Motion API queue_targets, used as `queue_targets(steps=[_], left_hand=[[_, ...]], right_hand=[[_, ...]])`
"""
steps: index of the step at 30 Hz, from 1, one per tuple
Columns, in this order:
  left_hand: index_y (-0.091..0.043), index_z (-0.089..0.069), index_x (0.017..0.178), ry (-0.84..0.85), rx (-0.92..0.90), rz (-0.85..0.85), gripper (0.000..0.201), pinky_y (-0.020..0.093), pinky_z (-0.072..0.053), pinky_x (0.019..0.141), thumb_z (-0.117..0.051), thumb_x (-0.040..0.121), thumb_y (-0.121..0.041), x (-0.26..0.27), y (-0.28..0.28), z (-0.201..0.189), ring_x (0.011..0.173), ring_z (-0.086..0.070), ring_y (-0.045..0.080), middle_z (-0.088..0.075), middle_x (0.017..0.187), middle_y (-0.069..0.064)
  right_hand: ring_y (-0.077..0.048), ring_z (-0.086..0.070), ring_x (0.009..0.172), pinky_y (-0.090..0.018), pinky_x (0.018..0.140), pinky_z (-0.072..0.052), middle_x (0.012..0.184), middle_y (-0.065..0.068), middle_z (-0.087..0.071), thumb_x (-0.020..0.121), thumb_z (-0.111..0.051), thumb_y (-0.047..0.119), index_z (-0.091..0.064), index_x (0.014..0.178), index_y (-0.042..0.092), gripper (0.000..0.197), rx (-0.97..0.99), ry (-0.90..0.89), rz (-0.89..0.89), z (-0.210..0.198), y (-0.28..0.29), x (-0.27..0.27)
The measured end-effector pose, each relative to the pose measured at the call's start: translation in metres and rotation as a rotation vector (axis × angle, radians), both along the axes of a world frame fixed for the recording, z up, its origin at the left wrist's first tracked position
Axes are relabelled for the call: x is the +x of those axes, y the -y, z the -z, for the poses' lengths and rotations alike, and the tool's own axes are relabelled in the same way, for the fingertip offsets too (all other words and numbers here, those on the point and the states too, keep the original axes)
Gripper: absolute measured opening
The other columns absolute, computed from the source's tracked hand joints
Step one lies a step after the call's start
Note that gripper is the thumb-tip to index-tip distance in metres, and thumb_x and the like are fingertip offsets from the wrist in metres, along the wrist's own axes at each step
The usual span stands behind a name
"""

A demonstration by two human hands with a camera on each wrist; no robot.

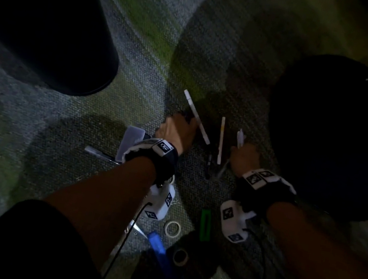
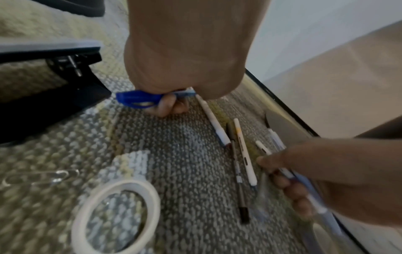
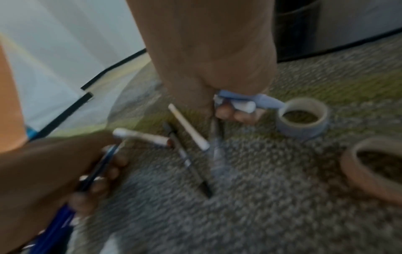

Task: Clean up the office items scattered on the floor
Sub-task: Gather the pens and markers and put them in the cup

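Note:
Pens lie scattered on the grey-green carpet. My left hand (image 1: 180,127) grips a blue pen (image 2: 139,100) and a white pen (image 1: 196,117) that sticks out past the knuckles. My right hand (image 1: 244,155) holds a small bunch of pale blue and white pens (image 3: 245,101), their tips (image 1: 240,136) poking up. Between the hands a white pen (image 1: 221,140), a black pen (image 2: 237,173) and a clear pen (image 3: 217,151) lie loose on the floor. Both hands' curled fingers (image 2: 172,107) (image 3: 237,116) hover just above the carpet.
A black bin (image 1: 52,20) stands at upper left and a dark round object (image 1: 336,140) at right. Near my arms lie a clear box (image 1: 133,140), white tape (image 2: 117,214), a green marker (image 1: 205,224), scissors (image 1: 136,226), black tape (image 1: 180,257), brown tape (image 3: 374,168) and a paper clip (image 2: 41,177).

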State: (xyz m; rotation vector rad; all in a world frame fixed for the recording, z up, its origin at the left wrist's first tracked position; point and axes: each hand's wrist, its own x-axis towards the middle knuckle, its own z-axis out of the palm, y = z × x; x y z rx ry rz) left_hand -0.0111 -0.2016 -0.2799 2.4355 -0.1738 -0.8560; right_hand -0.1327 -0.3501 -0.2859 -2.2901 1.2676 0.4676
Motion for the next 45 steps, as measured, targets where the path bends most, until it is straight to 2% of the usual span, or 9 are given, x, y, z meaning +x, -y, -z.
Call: queue_targets(steps=[4, 10, 16, 23, 26, 29, 34, 39, 45], left_hand=[[-0.013, -0.057, 0.121, 0.016, 0.095, 0.025, 0.080, 0.045, -0.049, 0.072, -0.057, 0.075, -0.079, -0.002, 0.006, -0.002, 0.101, -0.062, 0.041, -0.062, 0.117, 0.015], [-0.009, -0.043, 0.136, 0.017, 0.129, -0.014, 0.091, 0.049, -0.047, 0.087, -0.055, 0.077, -0.078, -0.005, 0.011, -0.004, 0.116, -0.054, 0.041, -0.051, 0.133, 0.016], [-0.004, -0.041, 0.134, 0.012, 0.127, -0.033, 0.084, 0.049, -0.047, 0.093, -0.066, 0.080, -0.063, -0.007, 0.014, -0.007, 0.119, -0.053, 0.041, -0.049, 0.134, 0.018], [-0.004, -0.040, 0.131, 0.101, 0.162, 0.152, 0.059, 0.047, -0.046, 0.089, -0.062, 0.092, -0.042, -0.013, 0.005, -0.007, 0.116, -0.054, 0.042, -0.045, 0.132, 0.018], [-0.001, -0.043, 0.128, 0.005, 0.056, 0.154, 0.057, 0.046, -0.046, 0.089, -0.060, 0.091, -0.041, -0.014, 0.004, -0.001, 0.113, -0.054, 0.043, -0.045, 0.130, 0.022], [0.003, -0.049, 0.121, -0.135, -0.123, 0.097, 0.053, 0.042, -0.049, 0.076, -0.060, 0.086, -0.035, -0.010, 0.004, 0.000, 0.101, -0.060, 0.042, -0.059, 0.115, 0.026], [-0.002, -0.056, 0.115, -0.235, -0.233, 0.002, 0.058, 0.032, -0.039, 0.057, -0.049, 0.076, -0.045, -0.022, -0.014, 0.002, 0.078, -0.062, 0.036, -0.063, 0.094, 0.019], [-0.006, -0.056, 0.100, -0.407, -0.422, -0.201, 0.026, 0.042, -0.052, 0.075, -0.044, 0.092, -0.027, -0.020, -0.034, -0.008, 0.084, -0.057, 0.031, -0.058, 0.091, 0.017], [-0.001, -0.057, 0.092, -0.622, -0.827, -0.429, 0.018, 0.037, -0.058, 0.073, -0.043, 0.102, -0.002, -0.008, -0.043, -0.105, 0.071, -0.067, 0.021, -0.066, 0.081, 0.013]], right_hand=[[-0.039, -0.065, 0.098, -0.040, 0.070, -0.049, 0.113, -0.028, -0.064, 0.098, -0.045, 0.024, -0.057, 0.113, 0.006, 0.026, 0.131, 0.065, 0.138, 0.000, 0.007, 0.005], [-0.041, -0.061, 0.111, -0.053, 0.093, -0.052, 0.136, -0.021, -0.051, 0.098, -0.042, 0.011, -0.011, 0.155, 0.026, 0.067, 0.209, 0.210, 0.156, -0.008, 0.013, 0.024], [-0.041, -0.053, 0.118, -0.042, 0.093, -0.044, 0.131, -0.024, -0.053, 0.101, -0.044, 0.027, -0.039, 0.136, -0.004, 0.047, 0.059, 0.007, -0.005, -0.014, -0.026, 0.038], [-0.023, -0.057, 0.072, -0.030, 0.067, -0.043, 0.084, -0.010, -0.060, 0.098, -0.048, 0.020, -0.046, 0.137, 0.014, 0.040, 0.283, 0.108, -0.060, -0.020, -0.015, 0.024], [-0.024, -0.055, 0.063, -0.028, 0.055, -0.039, 0.080, -0.018, -0.060, 0.089, -0.062, 0.026, -0.065, 0.094, -0.007, 0.034, 0.284, 0.143, 0.086, -0.018, -0.015, 0.010], [-0.024, -0.056, 0.068, -0.028, 0.049, -0.032, 0.081, -0.015, -0.058, 0.086, -0.069, 0.040, -0.061, 0.096, -0.002, 0.044, 0.238, 0.119, 0.037, -0.018, -0.037, 0.010], [-0.037, -0.059, 0.108, -0.040, 0.077, -0.046, 0.113, -0.026, -0.059, 0.092, -0.063, 0.029, -0.056, 0.114, -0.003, 0.040, 0.165, 0.092, -0.086, -0.019, -0.064, 0.015], [-0.015, -0.047, 0.055, -0.029, 0.050, -0.032, 0.062, -0.005, -0.048, 0.079, -0.077, 0.034, -0.051, 0.064, 0.011, 0.038, 0.405, 0.270, 0.110, -0.053, -0.068, 0.022], [0.001, -0.045, 0.037, -0.017, 0.042, -0.035, 0.053, -0.001, -0.052, 0.085, -0.071, 0.015, -0.053, 0.056, 0.014, 0.033, 0.514, 0.396, 0.034, -0.141, -0.086, 0.052]])
